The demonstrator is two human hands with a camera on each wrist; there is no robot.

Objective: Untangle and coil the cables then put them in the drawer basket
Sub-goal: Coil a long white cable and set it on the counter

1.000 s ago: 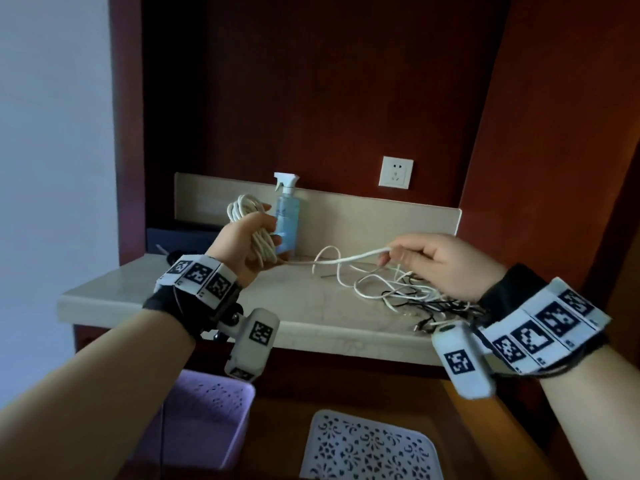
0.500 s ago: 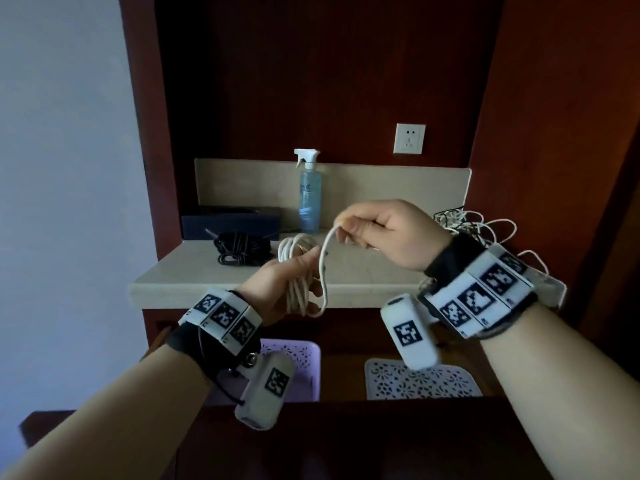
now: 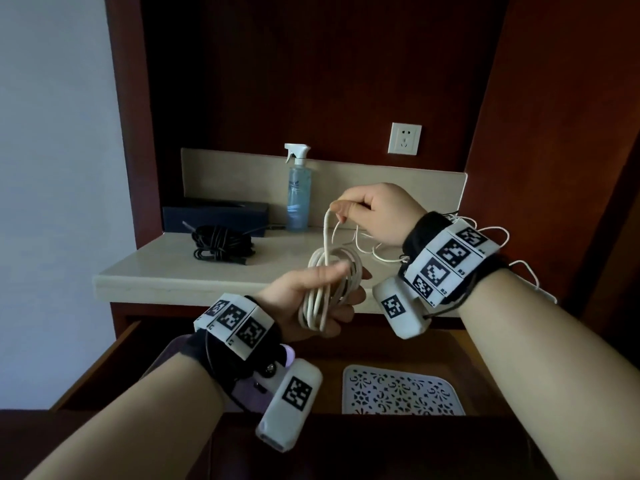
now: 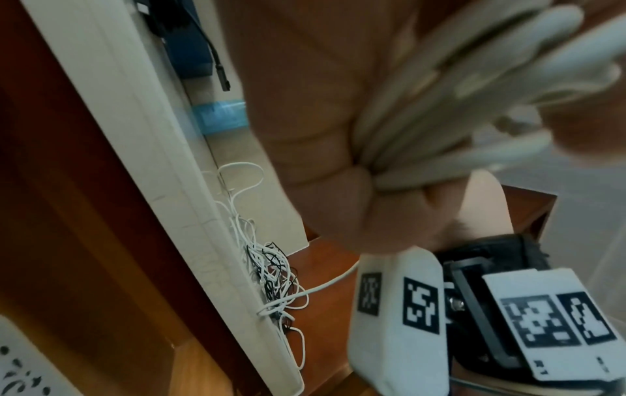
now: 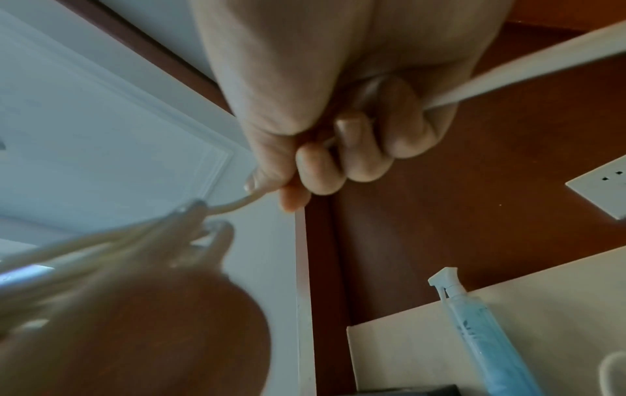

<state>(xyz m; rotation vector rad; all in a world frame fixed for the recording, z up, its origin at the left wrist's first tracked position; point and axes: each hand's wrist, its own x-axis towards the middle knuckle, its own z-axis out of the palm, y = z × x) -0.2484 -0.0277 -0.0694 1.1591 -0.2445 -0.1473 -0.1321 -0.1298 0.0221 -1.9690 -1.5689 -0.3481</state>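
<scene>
My left hand (image 3: 311, 299) grips a coil of thick white cable (image 3: 329, 289) in front of the counter edge; the coil (image 4: 457, 112) fills the left wrist view, blurred. My right hand (image 3: 367, 213) is above it and pinches the loose strand of the same cable (image 3: 326, 233), which runs down into the coil. The strand (image 5: 508, 72) passes through my curled right fingers. A tangle of thin white and black cables (image 4: 271, 270) lies on the counter's right end. A coiled black cable (image 3: 220, 244) rests on the counter's left. White basket (image 3: 401, 389) and purple basket (image 3: 242, 393) sit in the open drawer.
A blue spray bottle (image 3: 298, 192) stands at the back of the beige counter (image 3: 156, 271), beside a dark box (image 3: 214, 216). A wall socket (image 3: 406, 138) is above. Dark wood panels close in both sides. The open drawer (image 3: 104, 368) lies below my hands.
My view pulled back from the counter. My left hand with the coil dropped towards the drawer; my right hand brought the loose strand from the tangle in over the coil.
</scene>
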